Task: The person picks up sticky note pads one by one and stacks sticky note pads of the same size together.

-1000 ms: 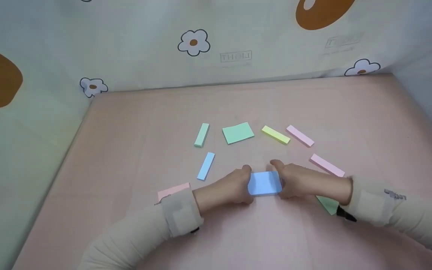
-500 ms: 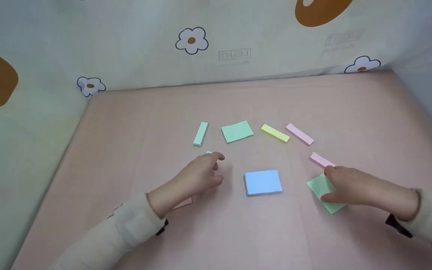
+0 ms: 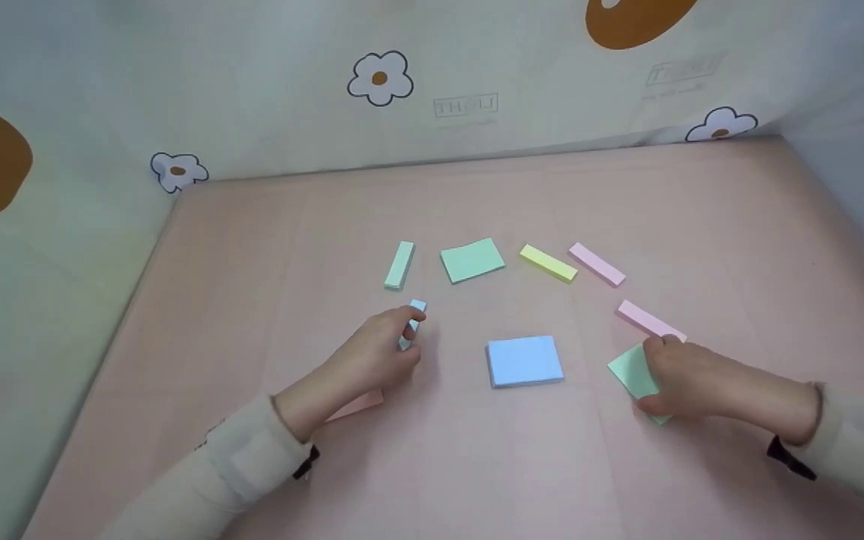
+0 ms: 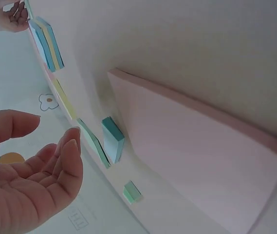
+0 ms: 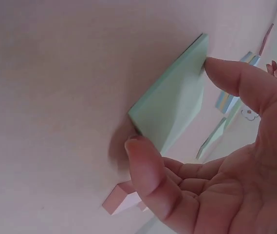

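In the head view my right hand (image 3: 709, 382) is over a green sticky-note pad (image 3: 631, 371) at the right. The right wrist view has thumb and forefinger pinching that green pad (image 5: 177, 100) by opposite edges. My left hand (image 3: 376, 349) hovers beside a narrow blue sticky-note strip (image 3: 418, 306), partly covering it. Its fingers are loosely bent with nothing between them in the left wrist view, apart from the blue strip (image 4: 113, 141). Between the hands lies a sticky-note stack (image 3: 526, 361), blue on top, with a yellow layer in its side (image 4: 48, 44).
A pink pad (image 3: 357, 406) lies partly under the left forearm. Farther back are a green strip (image 3: 400, 265), another green pad (image 3: 472, 260), a yellow strip (image 3: 548, 263) and a pink strip (image 3: 597, 264). Another pink strip (image 3: 649, 319) lies just beyond the right hand.
Both hands have let go of the blue-topped stack and moved apart. The left went over to the blue strip. The right went to the right-hand green pad and took its edges.
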`<action>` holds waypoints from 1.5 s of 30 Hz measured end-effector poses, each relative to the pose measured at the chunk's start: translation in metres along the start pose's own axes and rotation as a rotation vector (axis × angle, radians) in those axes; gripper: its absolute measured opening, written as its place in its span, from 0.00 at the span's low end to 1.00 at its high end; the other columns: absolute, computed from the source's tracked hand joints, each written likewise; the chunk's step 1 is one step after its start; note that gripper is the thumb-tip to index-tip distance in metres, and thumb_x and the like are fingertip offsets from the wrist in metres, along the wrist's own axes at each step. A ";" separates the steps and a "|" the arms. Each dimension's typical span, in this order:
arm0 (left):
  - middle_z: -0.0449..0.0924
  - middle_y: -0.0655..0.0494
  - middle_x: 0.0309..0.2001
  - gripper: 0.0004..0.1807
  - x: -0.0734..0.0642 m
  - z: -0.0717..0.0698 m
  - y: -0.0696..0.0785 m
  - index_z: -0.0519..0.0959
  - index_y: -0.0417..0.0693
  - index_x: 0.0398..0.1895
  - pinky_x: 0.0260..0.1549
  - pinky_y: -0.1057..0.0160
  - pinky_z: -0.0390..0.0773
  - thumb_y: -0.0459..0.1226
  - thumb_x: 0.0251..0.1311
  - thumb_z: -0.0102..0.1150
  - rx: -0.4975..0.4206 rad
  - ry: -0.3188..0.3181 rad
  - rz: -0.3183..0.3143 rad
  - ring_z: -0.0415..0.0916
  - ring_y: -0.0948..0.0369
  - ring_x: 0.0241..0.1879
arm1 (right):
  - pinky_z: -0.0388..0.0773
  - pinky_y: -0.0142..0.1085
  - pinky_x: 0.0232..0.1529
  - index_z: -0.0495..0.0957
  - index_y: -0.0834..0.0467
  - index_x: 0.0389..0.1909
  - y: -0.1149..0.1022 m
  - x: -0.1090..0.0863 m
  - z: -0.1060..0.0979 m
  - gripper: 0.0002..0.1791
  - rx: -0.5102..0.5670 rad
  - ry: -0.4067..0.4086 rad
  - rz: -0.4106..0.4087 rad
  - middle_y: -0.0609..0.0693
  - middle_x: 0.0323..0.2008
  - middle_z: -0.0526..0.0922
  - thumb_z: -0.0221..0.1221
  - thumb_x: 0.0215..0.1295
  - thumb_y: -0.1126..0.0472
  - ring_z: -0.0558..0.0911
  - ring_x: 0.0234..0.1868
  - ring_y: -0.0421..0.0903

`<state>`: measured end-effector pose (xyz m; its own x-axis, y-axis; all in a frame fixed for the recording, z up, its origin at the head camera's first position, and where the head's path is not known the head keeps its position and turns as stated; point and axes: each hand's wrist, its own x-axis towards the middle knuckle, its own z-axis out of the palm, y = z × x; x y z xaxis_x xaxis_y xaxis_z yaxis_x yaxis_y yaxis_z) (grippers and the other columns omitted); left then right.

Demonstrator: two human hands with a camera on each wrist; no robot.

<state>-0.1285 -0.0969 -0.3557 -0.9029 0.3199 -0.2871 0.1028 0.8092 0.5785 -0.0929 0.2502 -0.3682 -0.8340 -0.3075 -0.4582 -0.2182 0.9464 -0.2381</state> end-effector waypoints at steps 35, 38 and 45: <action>0.76 0.50 0.40 0.16 0.013 0.004 -0.005 0.73 0.40 0.51 0.40 0.62 0.72 0.31 0.59 0.50 0.010 0.010 0.078 0.69 0.57 0.40 | 0.69 0.42 0.46 0.71 0.64 0.49 0.017 0.050 -0.024 0.27 -0.192 0.057 -0.498 0.48 0.40 0.71 0.64 0.46 0.61 0.69 0.41 0.44; 0.75 0.51 0.41 0.17 0.013 0.004 -0.004 0.73 0.41 0.52 0.41 0.61 0.73 0.32 0.59 0.50 0.005 0.002 0.071 0.69 0.58 0.41 | 0.71 0.41 0.45 0.71 0.65 0.49 0.016 0.050 -0.024 0.27 -0.246 0.081 -0.535 0.49 0.39 0.71 0.64 0.46 0.59 0.69 0.40 0.44; 0.74 0.51 0.38 0.18 0.013 0.004 -0.003 0.72 0.39 0.51 0.39 0.62 0.71 0.30 0.57 0.49 0.003 -0.011 0.112 0.68 0.58 0.37 | 0.71 0.40 0.44 0.71 0.66 0.47 0.017 0.050 -0.026 0.27 -0.270 0.137 -0.574 0.50 0.39 0.73 0.62 0.46 0.58 0.71 0.38 0.43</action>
<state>-0.1385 -0.0932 -0.3642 -0.8810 0.4138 -0.2296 0.2039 0.7698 0.6048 -0.1514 0.2534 -0.3729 -0.6002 -0.7733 -0.2043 -0.7533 0.6324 -0.1805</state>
